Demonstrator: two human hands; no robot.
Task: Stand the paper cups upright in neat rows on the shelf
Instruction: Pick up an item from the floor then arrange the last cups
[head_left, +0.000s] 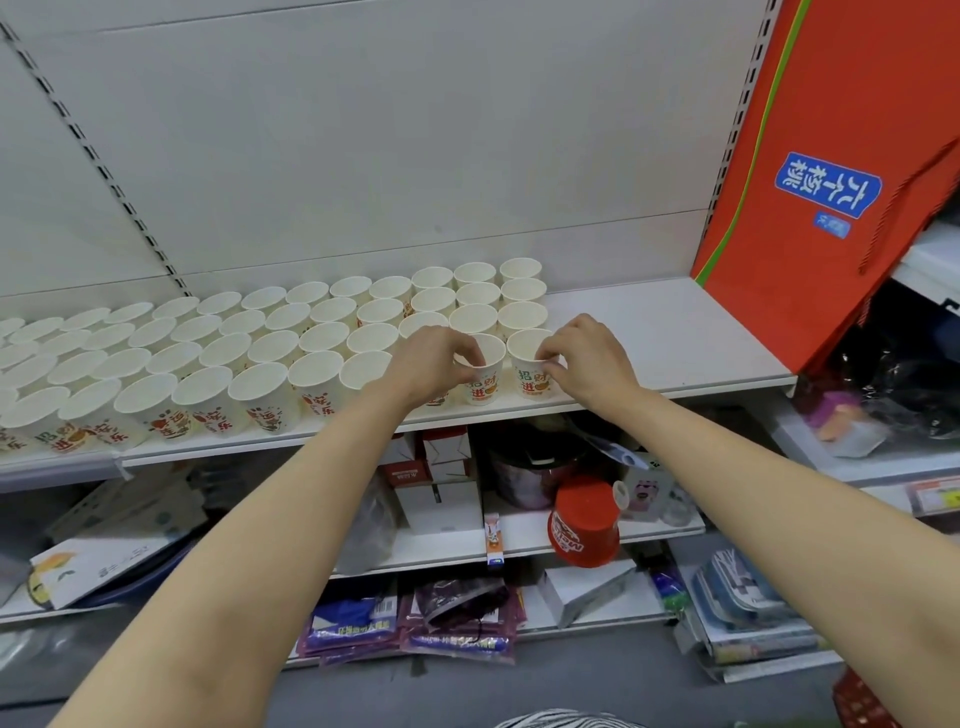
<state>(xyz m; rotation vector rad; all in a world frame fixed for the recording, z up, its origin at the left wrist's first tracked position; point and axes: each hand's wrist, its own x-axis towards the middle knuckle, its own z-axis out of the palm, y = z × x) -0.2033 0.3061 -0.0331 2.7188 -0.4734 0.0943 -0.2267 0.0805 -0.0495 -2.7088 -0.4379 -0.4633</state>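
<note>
Both hands reach forward to the front right corner of the block of paper cups (270, 338) standing upright on the white shelf (675, 338). The left hand (434, 364) pinches the near rim of a printed paper cup (485, 374), thumb and fingers curled over its edge. The right hand (587, 364) does the same on the end cup (530, 366) just beside it, fingertips hooked over the rim on its right side. The two held cups stand side by side at the front edge of the shelf, upright, mouths open upward, red and orange characters showing on their near faces. Behind the hands, more cups run in columns toward the back panel; to the left of the left hand the rows stretch far along the shelf, packed rim to rim, the front ones showing the same print. To the right of the right hand the shelf is bare white up to a tall orange gift bag (831, 171) with a blue label, which leans at the shelf's end. Below the forearms, lower shelves hold boxes, packets and a red tub (584, 525) lying mouth down under the right wrist. Purple packets (457, 618) lie lower still, between the arms.
</note>
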